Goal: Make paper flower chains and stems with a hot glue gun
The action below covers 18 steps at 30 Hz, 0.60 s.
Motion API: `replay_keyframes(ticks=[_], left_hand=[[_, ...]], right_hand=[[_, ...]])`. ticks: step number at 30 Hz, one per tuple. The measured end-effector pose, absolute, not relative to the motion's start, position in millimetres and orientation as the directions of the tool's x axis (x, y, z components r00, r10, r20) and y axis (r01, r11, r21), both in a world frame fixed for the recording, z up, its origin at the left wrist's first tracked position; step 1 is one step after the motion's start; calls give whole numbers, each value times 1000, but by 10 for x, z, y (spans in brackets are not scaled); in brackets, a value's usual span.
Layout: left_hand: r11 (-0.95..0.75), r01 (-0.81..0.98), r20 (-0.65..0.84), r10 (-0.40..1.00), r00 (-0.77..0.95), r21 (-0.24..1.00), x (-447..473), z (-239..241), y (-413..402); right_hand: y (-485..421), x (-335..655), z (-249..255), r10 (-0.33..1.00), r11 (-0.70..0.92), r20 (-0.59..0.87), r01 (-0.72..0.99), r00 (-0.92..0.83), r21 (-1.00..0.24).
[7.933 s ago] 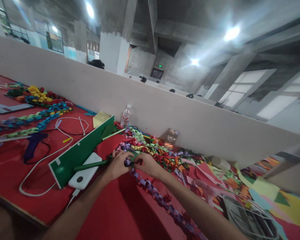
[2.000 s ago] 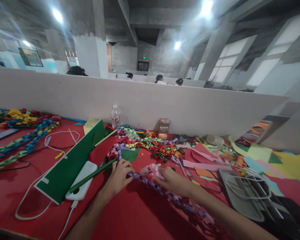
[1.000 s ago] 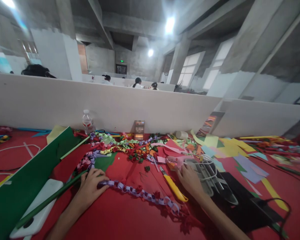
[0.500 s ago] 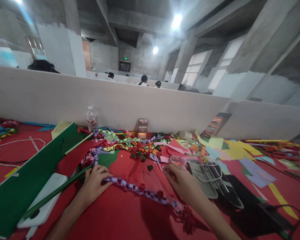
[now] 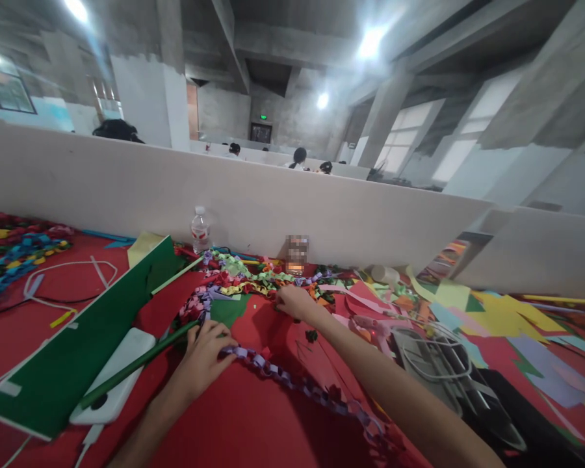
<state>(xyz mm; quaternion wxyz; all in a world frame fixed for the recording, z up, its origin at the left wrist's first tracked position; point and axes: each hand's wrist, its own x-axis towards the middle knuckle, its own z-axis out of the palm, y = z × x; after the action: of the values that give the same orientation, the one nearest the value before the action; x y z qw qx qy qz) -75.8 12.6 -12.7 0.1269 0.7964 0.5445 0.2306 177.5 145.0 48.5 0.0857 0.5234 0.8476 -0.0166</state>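
Note:
My left hand [image 5: 207, 356] is closed on the left end of a purple paper chain [image 5: 280, 375], with the thumb on its links. The chain runs down to the right over the red tabletop, with small dark red paper flowers [image 5: 334, 392] on it. A green rolled stick [image 5: 141, 364] slants up to my left fingers. My right hand [image 5: 293, 303] is at the front of a heap of colourful paper chains [image 5: 244, 286], fingers curled down. Whatever its fingertips pinch is hidden. A small dark green paper piece [image 5: 311, 336] lies beneath my right wrist.
On the left are a green board [image 5: 92, 344] and a white power bank [image 5: 114, 377] with a cable. A water bottle [image 5: 200, 231] stands by the white partition [image 5: 253, 195]. Grey trays with a white cable [image 5: 426, 364] and coloured paper sheets [image 5: 507, 318] lie right.
My right hand has moved left and away from me, from beside the pink strips to the heap of chains. My left hand stays on the purple chain. The view has turned slightly left.

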Motion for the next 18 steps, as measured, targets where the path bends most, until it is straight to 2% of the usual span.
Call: replay_keyframes(ticks=[4,18], left_hand=[[-380,796,221,924,311,470,-767,-101,122],[-379,795,211,925,315,474,-768,-94,119]], right_hand=[[1486,1801,439,889,435,-191,898,-417,66],[1550,1774,373,853,476,-214,878,-475,-51]])
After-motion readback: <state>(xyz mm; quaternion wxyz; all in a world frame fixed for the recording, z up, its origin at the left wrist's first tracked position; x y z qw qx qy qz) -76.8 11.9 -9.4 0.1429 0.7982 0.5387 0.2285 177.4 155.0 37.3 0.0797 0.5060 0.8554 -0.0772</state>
